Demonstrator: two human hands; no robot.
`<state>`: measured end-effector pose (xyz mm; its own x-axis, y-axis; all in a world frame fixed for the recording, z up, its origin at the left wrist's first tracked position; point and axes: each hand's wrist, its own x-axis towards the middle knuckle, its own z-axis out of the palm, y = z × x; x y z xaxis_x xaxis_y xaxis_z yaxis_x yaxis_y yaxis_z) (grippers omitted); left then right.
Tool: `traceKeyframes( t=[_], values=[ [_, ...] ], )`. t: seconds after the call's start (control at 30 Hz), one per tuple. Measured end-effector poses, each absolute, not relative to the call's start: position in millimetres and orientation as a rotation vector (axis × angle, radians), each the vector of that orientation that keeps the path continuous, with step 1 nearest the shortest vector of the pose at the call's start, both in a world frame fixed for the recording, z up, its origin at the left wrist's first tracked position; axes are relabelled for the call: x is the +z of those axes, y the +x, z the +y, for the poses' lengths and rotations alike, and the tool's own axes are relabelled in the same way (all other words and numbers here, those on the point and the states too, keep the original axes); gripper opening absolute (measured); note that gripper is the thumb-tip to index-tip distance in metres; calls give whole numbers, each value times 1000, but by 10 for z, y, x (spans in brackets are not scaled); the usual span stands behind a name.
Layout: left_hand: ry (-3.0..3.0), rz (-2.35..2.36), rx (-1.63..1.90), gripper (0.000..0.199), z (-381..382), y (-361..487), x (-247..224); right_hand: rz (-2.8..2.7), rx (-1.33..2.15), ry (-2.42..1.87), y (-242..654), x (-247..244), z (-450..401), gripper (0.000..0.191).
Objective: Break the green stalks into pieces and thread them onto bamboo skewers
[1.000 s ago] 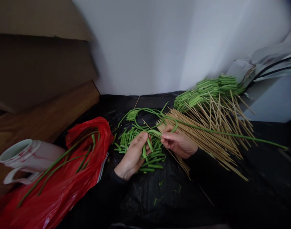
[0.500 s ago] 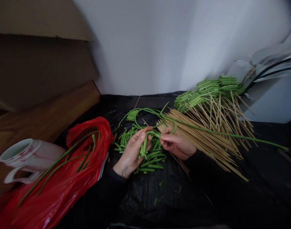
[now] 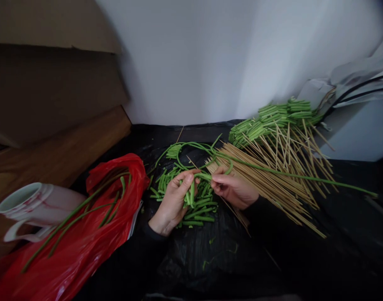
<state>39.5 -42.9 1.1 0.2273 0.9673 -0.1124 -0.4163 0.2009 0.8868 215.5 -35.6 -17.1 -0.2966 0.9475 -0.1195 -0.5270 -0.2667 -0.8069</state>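
My left hand (image 3: 175,199) is closed around several short cut pieces of garlic scape (image 3: 192,195), which poke out below the thumb. With thumb and fingertips, my right hand (image 3: 231,189) pinches a green stem that runs across from the left hand. A heap of cut scape pieces (image 3: 204,211) lies under both hands on black plastic sheeting (image 3: 191,267). Just beyond the fingers, long scapes (image 3: 191,144) curl in loops, one stretching far to the right. Wooden skewers (image 3: 260,179) lie in a bundle beside my right hand.
Skewered scape pieces (image 3: 273,119) are stacked at the back right by the wall. One small skewered row (image 3: 173,151) lies behind the heap. On the left are a red plastic bag (image 3: 94,246) holding long stems and a white mug (image 3: 58,205). Cardboard (image 3: 53,83) stands behind them.
Both hands stay almost in place. The cut pieces in my left hand have shifted slightly, and the stem between the hands now lies a little differently.
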Motion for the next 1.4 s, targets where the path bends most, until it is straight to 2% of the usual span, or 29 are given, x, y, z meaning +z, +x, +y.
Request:
traceKeyframes(
  t=[0.3, 0.5, 0.67, 0.9, 1.13, 1.4],
  values=[
    [1028, 965, 751, 38, -456, 374, 17, -731, 1673, -775, 2259, -95, -301, 22],
    [1177, 1000, 910, 27, -410, 359, 26, -760, 1656, -762, 2270, -105, -308, 22],
    [941, 833, 1038, 25, -386, 321, 45, -865, 1720, -753, 2202, -122, -370, 22],
    [613, 544, 962, 16, -381, 286, 101, -901, 1793, -761, 2136, -142, -401, 22],
    [527, 387, 760, 27, -415, 295, 62, -977, 1773, -651, 2116, -42, -457, 21],
    [572, 318, 701, 30, -436, 302, 39, -864, 1865, -535, 2175, -52, -430, 16]
  ],
)
